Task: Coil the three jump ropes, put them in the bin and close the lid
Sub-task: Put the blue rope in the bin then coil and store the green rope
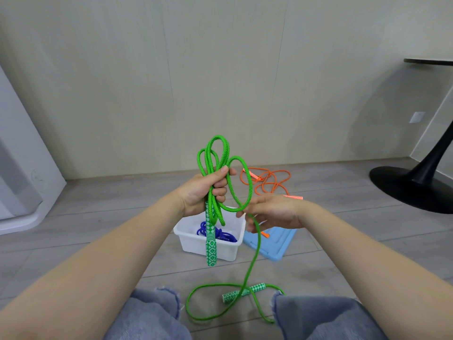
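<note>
Left hand (203,192): fist closed round several loops of the green jump rope (247,266), thumb pressed on top, at the centre of the frame; the loops fan up above the knuckles.
Right hand (272,212): just right of centre, palm partly open, fingertips pinching the green rope where 1 loop curves down from the left fist.
Upper green handle (210,244): patterned green and white, hanging straight down from the left fist in front of the bin.
Loose green rope: drops from the right hand to the floor at lower centre and curls there between the 2 knees in blue jeans (157,312).
Lower green handle (242,292): lying on the floor, crossed by the trailing rope.
Bin (208,246): white, open, on the floor just below the hands.
Blue jump rope (220,235): bunched inside the bin.
Lid (272,244): light blue, flat on the floor, touching or just beside the bin's right side.
Orange jump rope (267,180): sprawled loose on the floor beyond the right hand, right of centre.
Black table base (414,185): right edge of the frame.
</note>
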Demonstrator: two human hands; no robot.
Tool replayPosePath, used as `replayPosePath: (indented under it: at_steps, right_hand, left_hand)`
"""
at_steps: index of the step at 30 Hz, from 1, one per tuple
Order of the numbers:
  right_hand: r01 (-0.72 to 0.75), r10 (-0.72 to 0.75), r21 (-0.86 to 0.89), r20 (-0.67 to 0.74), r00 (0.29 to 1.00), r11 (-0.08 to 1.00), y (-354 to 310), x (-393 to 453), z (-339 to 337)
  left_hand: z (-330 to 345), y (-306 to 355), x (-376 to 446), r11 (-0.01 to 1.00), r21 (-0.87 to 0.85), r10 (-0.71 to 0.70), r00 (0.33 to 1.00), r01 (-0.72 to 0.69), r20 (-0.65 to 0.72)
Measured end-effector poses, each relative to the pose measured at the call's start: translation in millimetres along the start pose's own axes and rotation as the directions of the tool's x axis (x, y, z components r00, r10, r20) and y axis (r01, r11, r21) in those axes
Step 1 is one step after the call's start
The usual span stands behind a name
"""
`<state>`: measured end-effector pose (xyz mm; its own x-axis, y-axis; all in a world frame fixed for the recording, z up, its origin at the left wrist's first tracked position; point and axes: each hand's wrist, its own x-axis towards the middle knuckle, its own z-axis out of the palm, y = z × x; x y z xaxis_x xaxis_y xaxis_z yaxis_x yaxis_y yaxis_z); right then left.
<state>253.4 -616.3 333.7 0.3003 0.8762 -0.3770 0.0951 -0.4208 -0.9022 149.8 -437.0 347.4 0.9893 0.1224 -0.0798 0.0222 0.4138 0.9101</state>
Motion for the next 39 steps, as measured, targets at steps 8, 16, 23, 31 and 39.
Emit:
replayPosePath:
  at_steps: [8, 16, 23, 31, 39]
  right_hand:
    - [0.219, -0.230, -0.074, -0.401, 0.887, 0.973, -10, 2, -11]
    - [0.156, -0.347, -0.371, -0.531, 0.773, 0.916, -19, 12, -5]
    - [0.079, -0.378, -0.546, -0.463, 0.802, 0.834, -14, 19, -4]
    - [-0.009, -0.320, -0.650, -0.385, 0.866, 0.760, -9, 15, -4]
    - [-0.112, -0.284, -0.596, -0.529, 0.800, 0.796, -5, 15, -8]
  left_hand:
    - [-7, -3, 2, 0.985, 0.164, -0.032, 0.995, 0.048, -0.099]
    - [-2, -3, -3, 0.936, 0.297, -0.187, 0.982, 0.190, -0.038]
    - [9, -3, -3, 0.966, 0.193, -0.184, 0.982, 0.174, 0.035]
    - [18, -2, -1, 0.992, -0.001, -0.127, 0.985, 0.127, 0.116]
    - [16, -5, -4, 0.942, 0.290, -0.180, 0.984, 0.167, 0.017]
